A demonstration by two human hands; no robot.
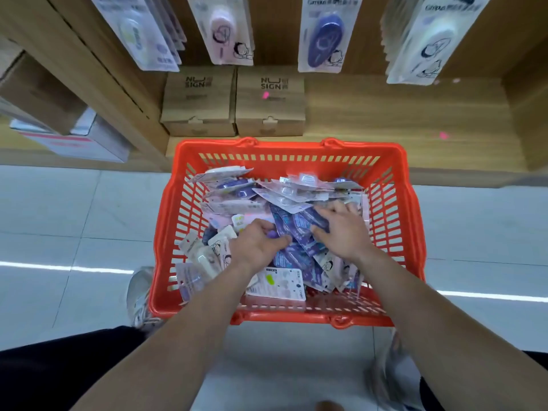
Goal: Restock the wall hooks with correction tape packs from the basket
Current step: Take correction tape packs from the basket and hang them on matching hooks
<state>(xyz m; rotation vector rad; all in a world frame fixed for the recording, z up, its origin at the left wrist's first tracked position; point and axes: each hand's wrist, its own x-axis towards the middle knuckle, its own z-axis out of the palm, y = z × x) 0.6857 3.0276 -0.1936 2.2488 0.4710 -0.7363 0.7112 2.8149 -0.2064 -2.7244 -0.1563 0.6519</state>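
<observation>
An orange plastic basket [394, 215] stands on the floor, heaped with correction tape packs in purple, pink and white. Both my hands are inside it. My left hand [256, 244] curls its fingers around purple packs [292, 232] in the middle of the heap. My right hand [341, 229] lies spread on the same purple packs, fingertips pressing them. Above, packs hang on the wooden wall: a yellowish row [142, 34] at left, a pink one [222, 31], a purple one [324, 37] and a white one [430, 43] at right.
Two brown cardboard boxes [234, 105] marked NU SIGN sit on the low wooden shelf [400, 120] behind the basket. More boxes [44, 93] fill the left compartment. Grey floor tiles surround the basket; my shoes [141, 295] are beside it.
</observation>
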